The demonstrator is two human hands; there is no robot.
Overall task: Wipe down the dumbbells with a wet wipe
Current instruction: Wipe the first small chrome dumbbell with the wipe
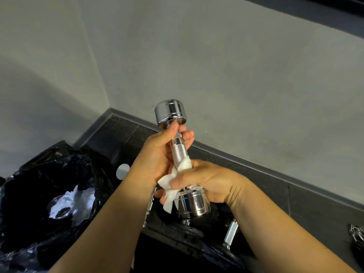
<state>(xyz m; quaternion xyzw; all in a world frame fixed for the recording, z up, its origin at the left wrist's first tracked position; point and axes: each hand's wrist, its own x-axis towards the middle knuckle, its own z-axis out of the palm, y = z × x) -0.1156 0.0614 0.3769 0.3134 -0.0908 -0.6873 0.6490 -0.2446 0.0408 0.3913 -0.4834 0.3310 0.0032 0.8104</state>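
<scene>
The chrome dumbbell [180, 154] is gripped by the left hand [157, 152], fingers curled; the wet wipe [166, 182] is clamped round its handle by the right hand [208, 182] (handle step, seemingly; heads probably due next).

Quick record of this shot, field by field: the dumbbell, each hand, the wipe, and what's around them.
chrome dumbbell: held in the air, tilted, one head up and one down
left hand: holds the upper part of the handle
right hand: grips the wipe round the lower handle, just above the lower head
wet wipe: white, loose end hanging beside the lower head
bin bag: black, at left, white wipes inside
second dumbbell: below the hands, partly hidden
</scene>
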